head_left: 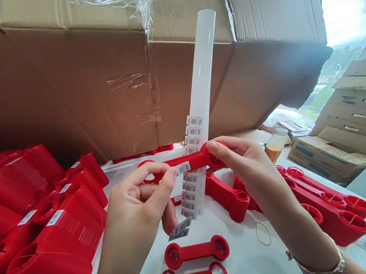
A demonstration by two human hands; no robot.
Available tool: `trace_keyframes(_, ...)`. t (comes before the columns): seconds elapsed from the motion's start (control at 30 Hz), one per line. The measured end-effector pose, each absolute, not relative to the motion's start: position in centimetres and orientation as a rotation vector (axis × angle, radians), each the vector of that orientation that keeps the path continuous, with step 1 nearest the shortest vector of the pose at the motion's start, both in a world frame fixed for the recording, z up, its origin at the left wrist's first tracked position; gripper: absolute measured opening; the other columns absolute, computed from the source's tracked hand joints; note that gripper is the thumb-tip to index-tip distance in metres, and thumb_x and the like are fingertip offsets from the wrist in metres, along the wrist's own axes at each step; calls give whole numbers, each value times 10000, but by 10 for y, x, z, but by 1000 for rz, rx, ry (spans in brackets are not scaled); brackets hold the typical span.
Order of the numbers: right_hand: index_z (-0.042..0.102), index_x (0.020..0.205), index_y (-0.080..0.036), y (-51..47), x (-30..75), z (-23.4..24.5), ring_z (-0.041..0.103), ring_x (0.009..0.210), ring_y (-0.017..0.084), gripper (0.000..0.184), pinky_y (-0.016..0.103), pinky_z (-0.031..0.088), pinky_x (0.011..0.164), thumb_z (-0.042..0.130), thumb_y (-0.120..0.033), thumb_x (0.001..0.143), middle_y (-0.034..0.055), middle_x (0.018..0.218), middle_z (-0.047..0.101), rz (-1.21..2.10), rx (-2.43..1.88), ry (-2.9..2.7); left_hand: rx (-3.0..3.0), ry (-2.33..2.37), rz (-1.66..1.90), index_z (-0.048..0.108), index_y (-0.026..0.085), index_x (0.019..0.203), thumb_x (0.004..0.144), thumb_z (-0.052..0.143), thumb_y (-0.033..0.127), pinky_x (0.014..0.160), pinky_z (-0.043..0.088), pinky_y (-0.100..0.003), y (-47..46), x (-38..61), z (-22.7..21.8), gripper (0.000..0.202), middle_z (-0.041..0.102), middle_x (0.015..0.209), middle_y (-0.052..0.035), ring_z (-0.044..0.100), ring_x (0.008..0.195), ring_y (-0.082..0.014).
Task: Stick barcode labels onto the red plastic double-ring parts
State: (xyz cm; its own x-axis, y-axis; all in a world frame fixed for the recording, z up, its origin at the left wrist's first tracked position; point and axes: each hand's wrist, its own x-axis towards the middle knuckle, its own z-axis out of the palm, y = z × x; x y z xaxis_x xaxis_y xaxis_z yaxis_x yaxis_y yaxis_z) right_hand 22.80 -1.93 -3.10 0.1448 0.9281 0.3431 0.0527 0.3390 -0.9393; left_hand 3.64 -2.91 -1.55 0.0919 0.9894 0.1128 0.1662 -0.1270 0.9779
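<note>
**Q:** Left hand point(136, 214): state?
**A:** Thumb and forefinger pinch the bar of a red plastic dumbbell-shaped piece point(180, 164), the other fingers curled behind it. A barcode label point(183, 168) sits on the bar, just beside the thumb.

**Q:** Right hand point(243, 167): state?
**A:** Thumb and fingers pinch the piece's right ring end. A metal bracelet point(319, 262) circles the wrist.

**Q:** Position of the piece?
**A:** Held level between both hands, above a white table point(249, 270).

**Q:** Strip behind it?
**A:** A translucent backing strip point(199, 78) carrying a column of barcode labels stands tilted behind the bar. Which hand holds it cannot be told. Loose labels point(179, 229) hang just below the left hand.

**Q:** Surroundings?
**A:** Near, two similar red pieces point(196, 251) lie flat, with a rubber band point(263, 233) to their right. Labelled red pieces point(31, 212) are heaped at left, and a row of red pieces point(333, 206) lies at right. A large cardboard carton point(91, 82) overhangs the far side, and stacked cartons point(357, 118) stand far right, beyond a small bottle point(276, 146).
</note>
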Motion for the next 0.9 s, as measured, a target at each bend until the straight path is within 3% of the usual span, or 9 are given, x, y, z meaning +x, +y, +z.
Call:
trace_keyframes(0.23,791,865,-198,-21,226,-29,732,799,220,365,316,613,726,764,-562,852,65,844,781,806,-1049,-1272,1429,1172,1232,702,254,824,904,678,386,426,424,-184,-29,38,-18,157,509,367,68,424,365,-104)
trace_keyframes(0.4,799,861,-214,-23,223,-30,735,785,224,342,319,615,705,762,-554,853,56,823,777,754,-1066,-1284,1509,1200,1216,672,252,827,891,716,474,415,395,-156,-21,37,-27,235,546,414,73,465,389,-90)
trace_keyframes(0.6,800,885,-206,-18,224,-32,728,785,219,368,316,611,693,768,-570,844,65,837,779,755,-1076,-1263,1542,1247,1363,430,230,711,864,756,492,404,392,-166,-12,38,-31,445,598,477,71,508,421,-91)
trace_keyframes(0.7,799,897,-199,-13,227,-33,736,828,223,373,309,617,699,752,-568,862,78,879,791,798,-1069,-1233,1527,1108,1610,412,267,840,957,637,404,428,450,-227,-22,37,-25,288,630,589,80,544,420,-106)
trace_keyframes(0.77,804,900,-196,-9,227,-34,738,835,220,379,296,617,692,752,-570,864,82,888,795,804,-1068,-1224,1584,1079,1886,398,288,944,997,543,355,539,542,-288,-28,35,-24,168,676,853,33,642,571,-130)
trace_keyframes(0.83,811,927,-196,-7,227,-36,740,841,222,403,297,621,693,751,-589,858,87,905,797,817,-1064,-1221,1783,1139,2068,369,288,1036,977,578,325,815,611,-408,-29,33,-28,220,589,1229,-73,702,967,-212)
trace_keyframes(0.9,816,964,-196,-7,226,-38,742,858,233,434,306,626,694,749,-609,850,93,929,798,835,-1053,-1221,2111,1230,2089,331,266,1131,931,663,271,1084,498,-536,-21,32,-37,388,375,1472,-183,490,1366,-315)
